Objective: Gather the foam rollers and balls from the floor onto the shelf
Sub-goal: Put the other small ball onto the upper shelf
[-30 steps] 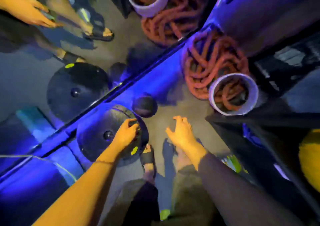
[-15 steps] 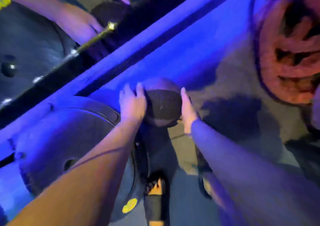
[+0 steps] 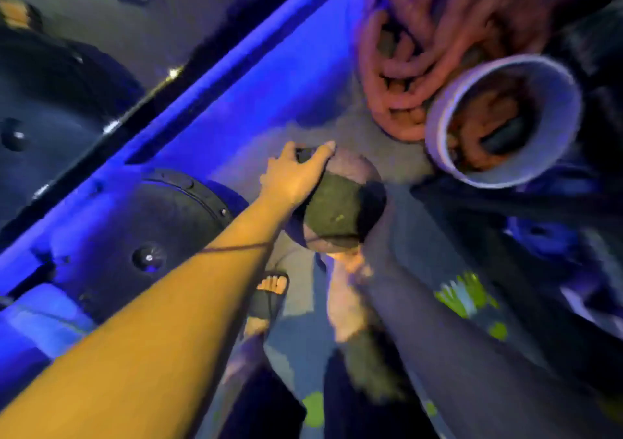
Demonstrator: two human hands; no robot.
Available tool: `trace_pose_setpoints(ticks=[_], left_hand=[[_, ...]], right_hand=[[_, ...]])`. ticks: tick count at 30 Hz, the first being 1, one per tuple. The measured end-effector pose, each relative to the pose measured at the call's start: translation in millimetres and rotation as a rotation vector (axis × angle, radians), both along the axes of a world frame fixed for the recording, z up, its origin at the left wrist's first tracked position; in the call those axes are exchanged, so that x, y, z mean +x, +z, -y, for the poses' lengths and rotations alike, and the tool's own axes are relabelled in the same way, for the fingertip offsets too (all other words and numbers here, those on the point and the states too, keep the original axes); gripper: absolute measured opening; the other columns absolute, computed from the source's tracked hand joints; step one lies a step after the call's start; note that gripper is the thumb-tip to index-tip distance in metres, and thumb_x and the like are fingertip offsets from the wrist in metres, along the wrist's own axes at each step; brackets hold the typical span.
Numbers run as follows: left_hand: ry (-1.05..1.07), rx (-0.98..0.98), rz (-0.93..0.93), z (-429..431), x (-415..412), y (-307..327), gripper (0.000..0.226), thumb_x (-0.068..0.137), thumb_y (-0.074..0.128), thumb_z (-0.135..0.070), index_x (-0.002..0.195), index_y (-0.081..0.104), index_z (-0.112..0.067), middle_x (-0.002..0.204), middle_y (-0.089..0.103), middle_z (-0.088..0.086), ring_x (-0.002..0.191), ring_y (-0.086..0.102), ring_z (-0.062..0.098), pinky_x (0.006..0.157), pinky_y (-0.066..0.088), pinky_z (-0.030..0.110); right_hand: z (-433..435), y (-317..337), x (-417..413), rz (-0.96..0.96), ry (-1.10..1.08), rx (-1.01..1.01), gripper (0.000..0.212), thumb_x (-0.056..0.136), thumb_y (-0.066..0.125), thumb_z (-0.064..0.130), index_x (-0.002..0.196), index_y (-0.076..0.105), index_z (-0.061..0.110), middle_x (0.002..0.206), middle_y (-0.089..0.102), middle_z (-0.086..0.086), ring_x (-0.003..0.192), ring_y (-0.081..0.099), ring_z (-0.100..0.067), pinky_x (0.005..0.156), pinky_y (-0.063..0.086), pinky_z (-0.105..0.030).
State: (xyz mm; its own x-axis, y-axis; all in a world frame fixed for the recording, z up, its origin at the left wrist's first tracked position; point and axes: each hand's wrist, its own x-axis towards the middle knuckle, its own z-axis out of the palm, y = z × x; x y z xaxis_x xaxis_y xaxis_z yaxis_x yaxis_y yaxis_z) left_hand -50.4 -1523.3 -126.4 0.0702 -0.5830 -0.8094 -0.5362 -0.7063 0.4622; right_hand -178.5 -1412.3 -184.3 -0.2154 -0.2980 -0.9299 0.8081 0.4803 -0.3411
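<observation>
A big round ball [image 3: 340,202], dark with a paler band and a rough skin, sits in the middle of the picture. The left hand [image 3: 293,177] lies flat on the top left side of the ball. Its fingers [image 3: 322,152] are spread wide and curl over the ball's far edge, pressing on it. The bare left arm runs from the low left corner up to the ball.

The right arm, in a dark sleeve [image 3: 438,304], comes up to the ball's right side. The right hand is hidden behind the ball, so I cannot tell if it is open or closed. The sleeve touches the ball's right edge.

Just left of the ball, a flat round black weight plate [image 3: 161,229] leans on a wall lit bright blue [image 3: 219,111]. Up and to the right of the ball sits a white round bucket [image 3: 499,169] with thick orange rope inside. More of the thick orange rope [image 3: 404,78] lies in a pile just behind the ball, next to the bucket.

Below the ball is the grey floor [image 3: 354,128] and a bare foot in a black sandal [image 3: 269,293]. The picture is blurry, so small things are hard to see.
</observation>
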Motion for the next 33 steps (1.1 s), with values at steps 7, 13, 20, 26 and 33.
trace_pose_setpoints(ticks=[7,13,20,26,33], left_hand=[[-0.355,-0.121,-0.188,-89,-93,320,0.081,0.056,0.048,-0.097,0.11,0.058,-0.038,0.133,0.055,0.016,0.131,0.048,0.04,0.111,0.039,0.052],[-0.508,-0.256,-0.298,-195,-171,460,0.055,0.08,0.057,-0.078,0.114,0.058,-0.035,0.131,0.048,0.019,0.132,0.041,0.042,0.114,0.033,0.053],[-0.734,-0.259,-0.465,-331,-273,519,0.075,0.085,0.048,-0.08,0.137,0.053,-0.026,0.144,0.05,0.018,0.136,0.044,0.042,0.115,0.034,0.052],[-0.849,-0.377,-0.589,-458,-351,585,0.075,0.091,0.049,-0.071,0.141,0.049,-0.014,0.144,0.053,0.02,0.138,0.044,0.037,0.113,0.035,0.043],[-0.889,-0.409,-0.667,-516,-440,660,0.1,0.069,0.039,-0.094,0.143,0.049,-0.027,0.143,0.057,0.006,0.135,0.051,0.029,0.115,0.037,0.043]], right_hand=[[-108,392,-50,-0.157,-0.324,-0.196,0.066,0.095,0.043,0.06,0.142,0.059,0.016,0.141,0.061,-0.018,0.129,0.058,-0.038,0.113,0.04,-0.055],[-225,525,-104,-0.24,-0.542,-0.253,0.062,0.098,0.042,0.061,0.131,0.068,0.015,0.12,0.073,-0.017,0.106,0.072,-0.035,0.083,0.061,-0.044],[-369,576,-199,-0.434,-0.677,-0.215,0.08,0.076,0.066,0.077,0.122,0.073,0.012,0.123,0.073,-0.013,0.11,0.071,-0.031,0.1,0.055,-0.05],[-502,599,-293,-0.537,-0.815,-0.193,0.085,0.058,0.077,0.08,0.115,0.077,0.016,0.114,0.076,-0.012,0.106,0.073,-0.033,0.102,0.053,-0.056],[-556,700,-369,-0.788,-0.764,-0.28,0.07,0.072,0.072,0.068,0.119,0.072,0.017,0.107,0.078,-0.01,0.095,0.077,-0.028,0.082,0.061,-0.044]])
